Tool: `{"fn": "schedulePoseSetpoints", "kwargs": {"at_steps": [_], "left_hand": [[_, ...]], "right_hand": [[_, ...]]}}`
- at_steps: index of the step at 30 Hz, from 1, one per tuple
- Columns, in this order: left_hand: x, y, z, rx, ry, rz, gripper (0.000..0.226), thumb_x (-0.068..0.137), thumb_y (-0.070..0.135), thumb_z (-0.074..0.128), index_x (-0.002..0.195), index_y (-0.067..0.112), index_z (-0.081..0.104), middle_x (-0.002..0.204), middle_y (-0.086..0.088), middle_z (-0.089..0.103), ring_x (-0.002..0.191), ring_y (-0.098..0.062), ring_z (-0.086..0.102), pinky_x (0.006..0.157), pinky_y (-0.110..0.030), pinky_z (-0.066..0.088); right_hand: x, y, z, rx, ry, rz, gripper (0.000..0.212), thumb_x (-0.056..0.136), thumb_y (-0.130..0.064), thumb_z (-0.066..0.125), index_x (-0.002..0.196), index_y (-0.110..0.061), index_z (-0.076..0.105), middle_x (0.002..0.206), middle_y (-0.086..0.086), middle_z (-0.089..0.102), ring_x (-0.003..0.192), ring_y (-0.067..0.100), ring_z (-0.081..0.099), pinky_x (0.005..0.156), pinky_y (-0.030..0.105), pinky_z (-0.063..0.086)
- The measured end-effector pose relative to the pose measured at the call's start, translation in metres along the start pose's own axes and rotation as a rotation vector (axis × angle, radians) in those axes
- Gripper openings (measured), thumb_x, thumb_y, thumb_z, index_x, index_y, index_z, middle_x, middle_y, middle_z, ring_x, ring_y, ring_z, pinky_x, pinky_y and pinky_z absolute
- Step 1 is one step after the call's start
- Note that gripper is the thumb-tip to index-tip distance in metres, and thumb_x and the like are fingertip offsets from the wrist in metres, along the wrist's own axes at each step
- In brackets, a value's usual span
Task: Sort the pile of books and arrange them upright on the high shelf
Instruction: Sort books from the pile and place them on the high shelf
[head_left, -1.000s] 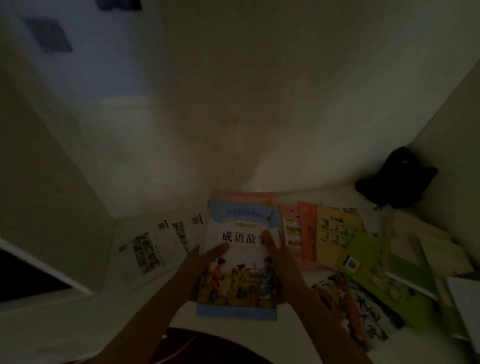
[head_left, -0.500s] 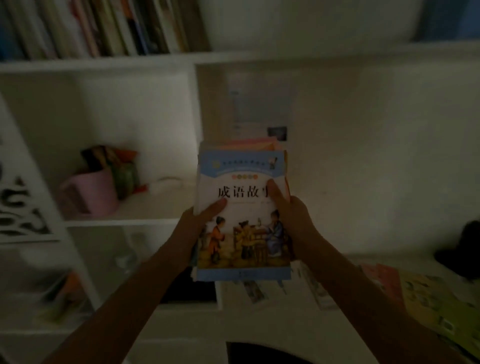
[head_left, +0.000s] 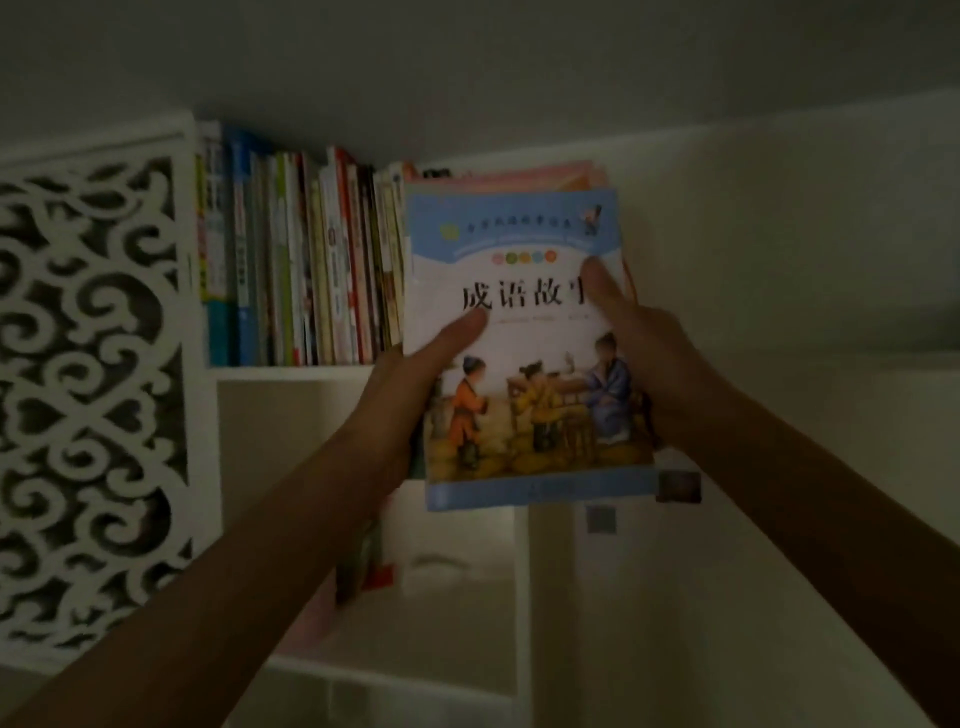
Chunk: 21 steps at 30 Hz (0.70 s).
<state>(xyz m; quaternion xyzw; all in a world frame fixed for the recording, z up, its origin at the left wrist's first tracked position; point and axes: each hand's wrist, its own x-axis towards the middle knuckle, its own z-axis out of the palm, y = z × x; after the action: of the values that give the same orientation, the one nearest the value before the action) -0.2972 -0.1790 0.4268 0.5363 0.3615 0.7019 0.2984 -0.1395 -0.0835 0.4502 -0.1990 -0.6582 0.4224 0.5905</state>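
A stack of books (head_left: 524, 332) is held up in front of me, its front cover blue and white with red Chinese characters and a picture of three figures at a table; pink books show behind its top edge. My left hand (head_left: 415, 384) grips the stack's left side, thumb across the cover. My right hand (head_left: 639, 348) grips the right side, thumb on the title. The stack hangs level with the high shelf (head_left: 291, 372), just right of the row of upright books (head_left: 301, 265) standing there.
A white carved lattice panel (head_left: 88, 389) flanks the shelf on the left. Below the high shelf are white cubbies (head_left: 467, 587) with a pink and red object (head_left: 363, 566) partly behind my left arm. A pale wall (head_left: 779, 260) fills the right side.
Both hands have lifted the stack from the surface with the spread-out books up to the high shelf. My view has tilted upward, so the loose books below have dropped out of sight.
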Motion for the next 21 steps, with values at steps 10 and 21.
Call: {"fn": "schedulePoseSetpoints", "kwargs": {"at_steps": [10,21], "left_hand": [[0.139,-0.017,0.081,0.165,0.522,0.471,0.075,0.070,0.042,0.077,0.131,0.014,0.043,0.121,-0.003,0.060,0.106,-0.018,0.061,0.092,-0.043,0.051],[0.153,-0.048,0.023,0.658,0.135,0.391,0.058,0.090,0.054,0.033,0.137,0.021,0.041,0.139,-0.003,0.043,0.118,-0.008,0.048,0.089,-0.012,0.046]], "right_hand": [[0.146,-0.018,-0.039,-0.481,0.011,-0.190,0.059,0.086,-0.053,0.056,0.125,-0.010,0.044,0.112,0.004,0.052,0.096,0.017,0.053,0.076,0.026,0.040],[0.132,0.014,-0.029,-0.363,-0.500,-0.115,0.082,0.069,-0.069,0.047,0.140,-0.029,0.037,0.132,-0.013,0.047,0.107,0.001,0.052,0.083,0.019,0.040]]}}
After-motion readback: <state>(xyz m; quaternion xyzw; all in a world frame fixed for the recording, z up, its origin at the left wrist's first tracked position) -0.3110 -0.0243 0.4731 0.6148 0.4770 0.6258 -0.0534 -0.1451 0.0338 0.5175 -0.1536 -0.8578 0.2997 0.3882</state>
